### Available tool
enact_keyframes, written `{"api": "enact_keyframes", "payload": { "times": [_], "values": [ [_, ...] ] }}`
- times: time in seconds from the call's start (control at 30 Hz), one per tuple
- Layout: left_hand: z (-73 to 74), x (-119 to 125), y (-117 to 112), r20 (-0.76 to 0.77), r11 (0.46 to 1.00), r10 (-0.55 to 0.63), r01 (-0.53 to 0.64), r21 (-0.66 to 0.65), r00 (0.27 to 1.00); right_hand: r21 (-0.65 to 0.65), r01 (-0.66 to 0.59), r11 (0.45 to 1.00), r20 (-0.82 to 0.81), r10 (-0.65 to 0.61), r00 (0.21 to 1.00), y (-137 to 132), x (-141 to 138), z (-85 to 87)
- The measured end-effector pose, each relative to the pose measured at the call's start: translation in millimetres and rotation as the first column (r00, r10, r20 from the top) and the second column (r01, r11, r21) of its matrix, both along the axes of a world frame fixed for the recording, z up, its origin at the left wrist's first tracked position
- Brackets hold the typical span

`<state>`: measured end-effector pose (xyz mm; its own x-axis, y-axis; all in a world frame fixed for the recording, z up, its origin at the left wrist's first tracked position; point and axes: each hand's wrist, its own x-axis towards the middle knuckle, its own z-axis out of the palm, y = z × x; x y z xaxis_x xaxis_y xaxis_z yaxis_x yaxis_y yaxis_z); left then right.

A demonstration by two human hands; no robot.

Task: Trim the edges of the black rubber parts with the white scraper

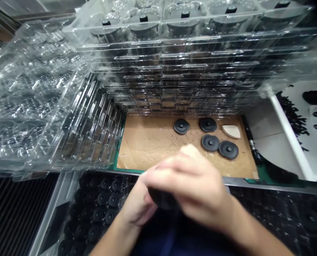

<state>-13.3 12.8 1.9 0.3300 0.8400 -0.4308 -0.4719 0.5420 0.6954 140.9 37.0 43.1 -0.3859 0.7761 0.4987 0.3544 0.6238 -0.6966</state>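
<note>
— What sort of place is pictured here?

— A factory assembly or packing station. Stacks of clear plastic blister trays (190,67) rise along the counter's far edge, with more clear trays (35,103) piled at its left edge.

— What else marks it as production work?

— Identical black round parts (219,137) lie on a cardboard sheet (147,142) at the counter's middle, dozens more fill a tray of black discs (99,209) at the near edge, and a white bin (307,128) of small black pieces sits at the right edge.
</note>
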Motion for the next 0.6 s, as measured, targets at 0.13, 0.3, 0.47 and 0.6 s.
{"api": "enact_keyframes", "payload": {
  "times": [0.13, 0.3, 0.47, 0.6],
  "values": [
    [-4.7, -3, -1, 0.184, 0.999, 0.051, -0.048, -0.018, 0.982, -0.413, 0.257, 0.874, 0.043, -0.263, 0.964, 7, 19, -47.4],
    [-11.8, -8, 1, 0.213, 0.996, 0.083, -0.075, -0.043, 0.973, -0.529, 0.277, 0.802, 0.141, -0.239, 0.961, -24, 17, -116.6],
    [-11.4, -1, 4, 0.233, 0.997, 0.07, -0.058, -0.057, 0.97, -0.533, 0.361, 0.765, 0.117, -0.356, 0.927, -26, 19, -88.5],
    [-6.8, 5, 6, 0.195, 0.996, 0.065, -0.051, -0.076, 0.979, -0.295, 0.427, 0.855, -0.042, -0.458, 0.888, -16, 7, -23.5]
  ]
}}
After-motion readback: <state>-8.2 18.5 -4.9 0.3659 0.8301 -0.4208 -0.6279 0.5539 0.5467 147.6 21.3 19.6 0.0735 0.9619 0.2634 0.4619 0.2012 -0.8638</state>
